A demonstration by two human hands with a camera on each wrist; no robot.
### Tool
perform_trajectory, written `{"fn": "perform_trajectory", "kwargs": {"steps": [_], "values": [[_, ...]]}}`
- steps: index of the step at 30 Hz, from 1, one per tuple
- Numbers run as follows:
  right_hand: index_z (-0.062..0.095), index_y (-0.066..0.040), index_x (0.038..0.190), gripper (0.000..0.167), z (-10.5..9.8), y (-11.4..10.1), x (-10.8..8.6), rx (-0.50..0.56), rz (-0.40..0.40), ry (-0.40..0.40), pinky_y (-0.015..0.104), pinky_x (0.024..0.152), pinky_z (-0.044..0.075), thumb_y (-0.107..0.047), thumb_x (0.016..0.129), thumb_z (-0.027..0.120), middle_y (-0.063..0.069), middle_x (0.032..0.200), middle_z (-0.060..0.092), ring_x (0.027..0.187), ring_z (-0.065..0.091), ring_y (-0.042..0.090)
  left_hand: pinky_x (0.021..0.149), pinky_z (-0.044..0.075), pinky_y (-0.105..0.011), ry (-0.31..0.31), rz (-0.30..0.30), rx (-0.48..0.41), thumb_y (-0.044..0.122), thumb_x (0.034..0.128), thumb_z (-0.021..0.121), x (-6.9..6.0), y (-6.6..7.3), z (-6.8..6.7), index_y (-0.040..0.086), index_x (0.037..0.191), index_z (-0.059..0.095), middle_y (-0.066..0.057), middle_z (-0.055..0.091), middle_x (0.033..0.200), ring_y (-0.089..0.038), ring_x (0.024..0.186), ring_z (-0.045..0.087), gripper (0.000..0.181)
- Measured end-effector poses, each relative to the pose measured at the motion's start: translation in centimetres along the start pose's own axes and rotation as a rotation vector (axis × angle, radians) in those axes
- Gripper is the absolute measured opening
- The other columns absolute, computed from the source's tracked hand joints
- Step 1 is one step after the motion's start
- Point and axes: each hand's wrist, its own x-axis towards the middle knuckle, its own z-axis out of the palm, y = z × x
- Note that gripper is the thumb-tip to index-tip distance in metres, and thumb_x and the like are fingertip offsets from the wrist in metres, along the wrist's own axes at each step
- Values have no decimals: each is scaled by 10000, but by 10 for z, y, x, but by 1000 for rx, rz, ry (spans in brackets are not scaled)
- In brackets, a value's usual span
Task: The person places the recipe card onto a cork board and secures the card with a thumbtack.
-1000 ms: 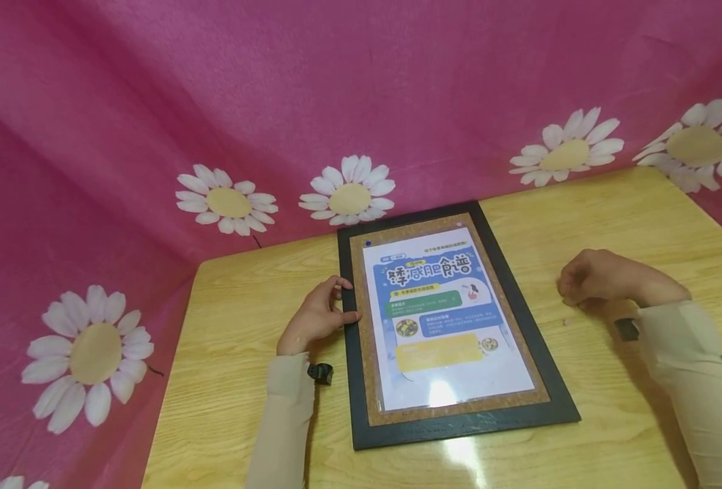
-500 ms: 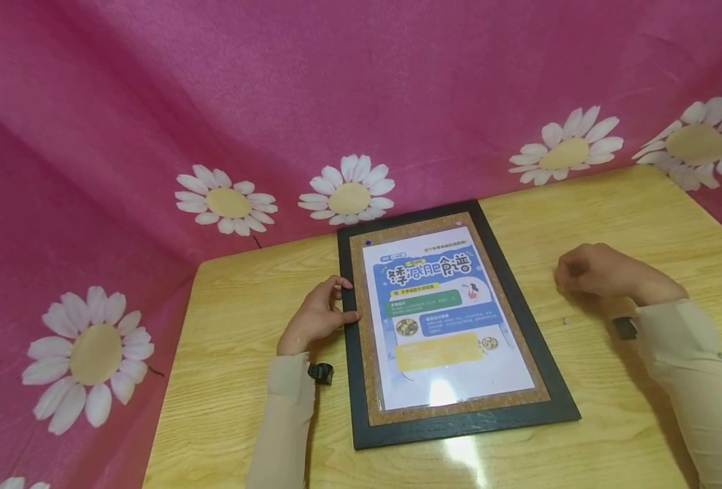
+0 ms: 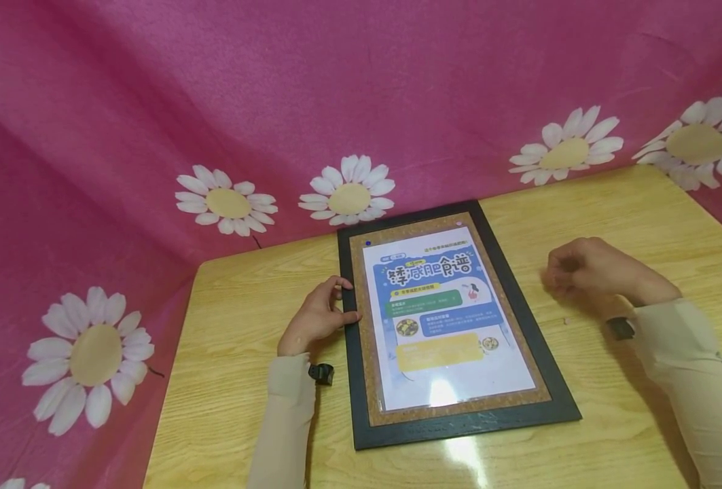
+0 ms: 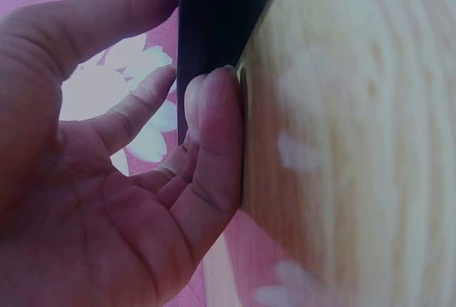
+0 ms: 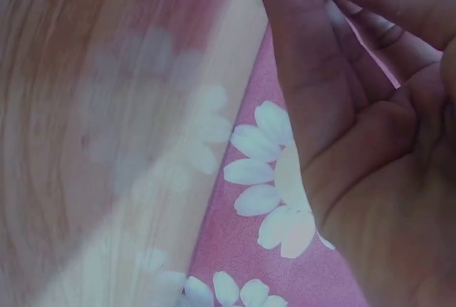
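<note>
A cork board [image 3: 369,380] with a dark frame lies on the table, bearing a printed poster [image 3: 446,319] in blue, green and yellow. A blue pushpin [image 3: 368,243] sits at the poster's top left corner and a pale pink pushpin [image 3: 459,223] near its top right. My left hand [image 3: 318,314] grips the frame's left edge, thumb on the front, other fingers at its side and underneath. Right of the board hovers my right hand [image 3: 599,268], thumb and fingertips pinched together. A tiny reddish bit shows between them in the right wrist view, too small to identify.
A small pale pushpin [image 3: 566,320] lies on the wooden table [image 3: 232,394] below the right hand. Pink cloth [image 3: 336,81] printed with daisies hangs along the back and left sides. Light glares on the poster's lower part.
My right hand has lifted slightly and shifted a little left, towards the board. The left hand and the board have stayed put.
</note>
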Motion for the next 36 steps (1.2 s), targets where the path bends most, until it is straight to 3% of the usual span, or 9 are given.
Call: {"fn": "perform_trajectory", "kwargs": {"steps": [7,13,22,31,36], "values": [[715,-91,847,245,3,0,1,1,-31,35,271,646,550,124,891,608,44,820,698,718,617,125,824,416,-370,-2,-4,-3,172,854,855,0,0,0,150,1281,566,-126,557,1122,-255,995,503,516],[748,-80,937,263,5,-1,2,29,-32,2,252,709,578,133,872,609,51,900,736,764,653,136,815,421,-365,-7,-8,-2,174,854,857,0,-1,0,145,1281,565,-132,573,1127,-252,987,509,518],[704,-127,813,232,10,-7,6,-31,-60,45,271,654,482,99,831,654,10,759,650,735,570,145,811,423,-359,-7,-1,15,177,858,855,0,1,-1,140,1279,561,-128,565,1112,-250,974,505,515],[690,-112,843,213,14,-7,5,4,-45,48,261,693,535,98,836,654,28,841,682,778,605,155,813,413,-364,-7,1,8,183,856,857,0,0,0,140,1274,567,-126,562,1110,-247,969,500,511],[686,-117,815,179,16,-9,7,-1,-70,58,260,683,506,57,854,678,13,786,656,758,589,144,784,409,-354,-8,2,-3,178,856,854,0,0,0,138,1271,565,-130,562,1105,-245,945,494,508]]}}
